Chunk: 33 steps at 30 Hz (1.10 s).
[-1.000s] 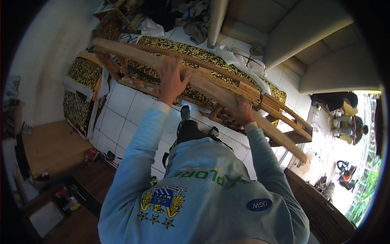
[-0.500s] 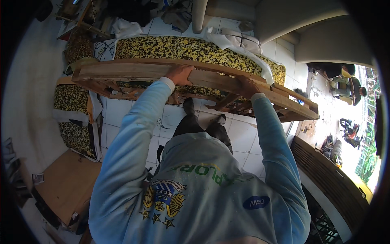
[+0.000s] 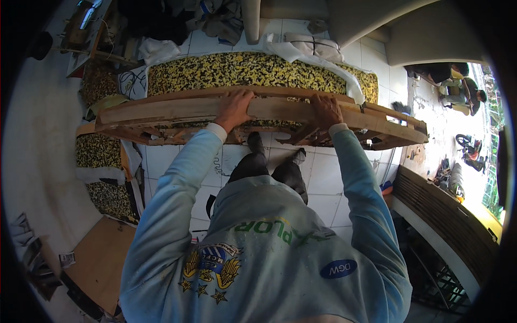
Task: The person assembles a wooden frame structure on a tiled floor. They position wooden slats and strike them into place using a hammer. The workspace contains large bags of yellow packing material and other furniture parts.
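Observation:
A long wooden furniture frame (image 3: 172,110), built of rough boards with braces beneath, spans the view in front of my body. My left hand (image 3: 234,109) is closed over its upper rail, left of the middle, with the thumb on the near side. Farther right, my right hand (image 3: 326,112) grips the same rail, its fingers bent over the far edge. Just beyond the frame lies a long slab of yellow-and-black speckled foam (image 3: 215,70), partly covered by it. Whether the frame rests on anything is hidden.
My feet stand on white floor tiles (image 3: 323,172). Speckled foam blocks (image 3: 99,151) and a brown board (image 3: 102,258) lie at left. Large beige furniture (image 3: 431,40) is at the far right, a slatted brown panel (image 3: 441,215) nearer. Another person (image 3: 469,98) sits outside.
The frame's right end appears higher in the picture, and its rails look flatter. Both hands keep hold of it, the fingers of my right hand now plainer to see. The whole view has shifted slightly.

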Motion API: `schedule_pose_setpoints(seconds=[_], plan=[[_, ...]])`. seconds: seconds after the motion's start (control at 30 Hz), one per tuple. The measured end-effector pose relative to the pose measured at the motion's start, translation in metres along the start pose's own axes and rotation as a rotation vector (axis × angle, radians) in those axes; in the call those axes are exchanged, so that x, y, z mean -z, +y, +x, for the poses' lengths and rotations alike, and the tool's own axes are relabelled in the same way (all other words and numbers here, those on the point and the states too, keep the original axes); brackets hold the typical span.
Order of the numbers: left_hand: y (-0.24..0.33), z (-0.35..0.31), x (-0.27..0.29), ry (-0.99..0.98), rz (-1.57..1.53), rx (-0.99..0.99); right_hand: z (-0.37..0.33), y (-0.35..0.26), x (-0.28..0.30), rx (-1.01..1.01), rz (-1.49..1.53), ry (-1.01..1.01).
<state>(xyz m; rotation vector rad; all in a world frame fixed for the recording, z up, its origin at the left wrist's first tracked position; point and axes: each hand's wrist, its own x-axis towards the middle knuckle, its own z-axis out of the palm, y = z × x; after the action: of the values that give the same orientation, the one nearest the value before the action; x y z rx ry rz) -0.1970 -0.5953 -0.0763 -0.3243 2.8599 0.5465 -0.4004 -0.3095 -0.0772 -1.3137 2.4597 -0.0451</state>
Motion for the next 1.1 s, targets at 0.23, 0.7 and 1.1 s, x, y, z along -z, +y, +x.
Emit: schedule_pose_setpoints(seconds=[0.23,0.7,1.1], plan=[[-0.031,0.022,0.023,-0.283,-0.043,-0.015,0.005,-0.020,-0.004,0.109,-0.076,0.154],[-0.017,0.022,0.025,-0.401,-0.029,-0.047,0.034,-0.015,0.008,0.045,0.003,-0.404],[-0.011,0.015,0.022,-0.401,-0.107,0.020,0.030,-0.006,-0.016,0.050,0.036,-0.338]])
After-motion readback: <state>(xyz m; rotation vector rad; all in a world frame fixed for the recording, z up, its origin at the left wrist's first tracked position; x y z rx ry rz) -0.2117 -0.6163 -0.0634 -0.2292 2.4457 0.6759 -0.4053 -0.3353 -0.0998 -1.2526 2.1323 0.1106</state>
